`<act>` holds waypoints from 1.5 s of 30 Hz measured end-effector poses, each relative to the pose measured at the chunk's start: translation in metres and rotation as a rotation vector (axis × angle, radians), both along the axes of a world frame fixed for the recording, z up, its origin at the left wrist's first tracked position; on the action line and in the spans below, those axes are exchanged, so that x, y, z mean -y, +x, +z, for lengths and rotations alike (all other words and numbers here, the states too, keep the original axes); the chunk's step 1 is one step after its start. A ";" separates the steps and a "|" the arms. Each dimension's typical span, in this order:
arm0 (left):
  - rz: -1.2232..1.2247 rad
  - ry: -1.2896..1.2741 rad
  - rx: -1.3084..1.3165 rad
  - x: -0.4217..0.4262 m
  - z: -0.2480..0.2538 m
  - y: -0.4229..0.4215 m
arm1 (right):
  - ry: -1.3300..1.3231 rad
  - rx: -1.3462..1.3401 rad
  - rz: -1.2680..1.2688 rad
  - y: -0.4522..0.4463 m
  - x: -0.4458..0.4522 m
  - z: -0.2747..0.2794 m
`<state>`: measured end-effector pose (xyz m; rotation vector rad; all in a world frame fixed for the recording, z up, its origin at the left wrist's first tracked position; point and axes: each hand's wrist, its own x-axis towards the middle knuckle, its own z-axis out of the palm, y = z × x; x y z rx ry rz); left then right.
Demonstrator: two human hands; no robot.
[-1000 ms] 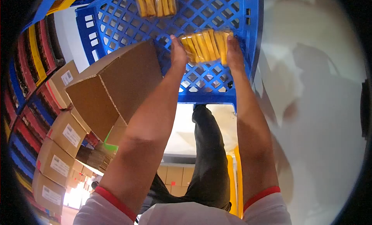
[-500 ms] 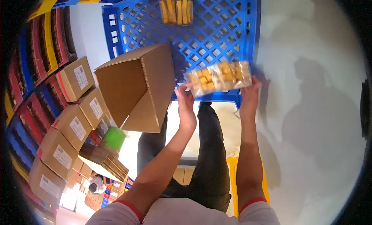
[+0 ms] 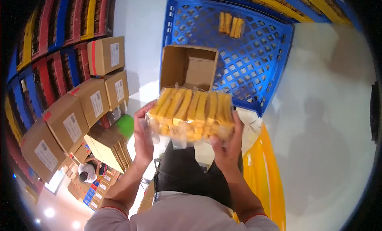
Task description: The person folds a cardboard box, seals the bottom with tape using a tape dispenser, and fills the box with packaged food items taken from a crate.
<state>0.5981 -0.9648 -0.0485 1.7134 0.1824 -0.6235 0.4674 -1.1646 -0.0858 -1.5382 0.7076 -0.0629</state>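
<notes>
Between my two hands is a block of clear plastic packs of yellow stick-shaped snacks [image 3: 193, 113], held in front of my body. My left hand [image 3: 143, 133] presses on its left end, and my right hand [image 3: 229, 147] grips the right end with the thumb on the near side. The sticks' long sides show on top, their ends toward me. Just beyond the packs, an open cardboard box [image 3: 173, 67] stands in a blue plastic crate [image 3: 242, 77]. Its opening faces me, and no packs show in the visible part. Another snack pack [image 3: 231, 25] lies at the crate's far side.
Closed cardboard boxes [image 3: 95, 99] with white labels line the left, beside red, blue and yellow slatted racks [image 3: 47, 77]. Flattened cartons [image 3: 109, 147] and a green item [image 3: 125, 125] are nearby. A yellow surface [image 3: 260, 171] lies at right. Another person [image 3: 87, 171] is at lower left.
Both hands have brought the packs left and nearer my body, turning them so the sticks' long sides show. The box opening now faces me more directly. The whole view has shifted.
</notes>
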 end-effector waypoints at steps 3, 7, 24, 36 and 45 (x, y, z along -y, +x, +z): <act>-0.073 0.096 -0.012 -0.037 -0.007 0.019 | 0.063 -0.026 -0.045 0.020 -0.046 -0.024; -0.267 0.149 -0.034 -0.063 -0.049 0.038 | 0.137 -0.085 -0.066 0.023 -0.070 -0.074; -0.884 0.739 -0.221 -0.040 -0.123 0.072 | -0.138 -0.448 0.298 0.025 -0.087 -0.129; -1.532 0.835 -0.233 0.016 -0.225 0.092 | -0.102 -0.614 0.275 0.051 -0.108 -0.242; -1.579 0.847 -0.483 0.020 -0.350 0.078 | -0.591 -0.588 0.522 0.054 -0.108 -0.379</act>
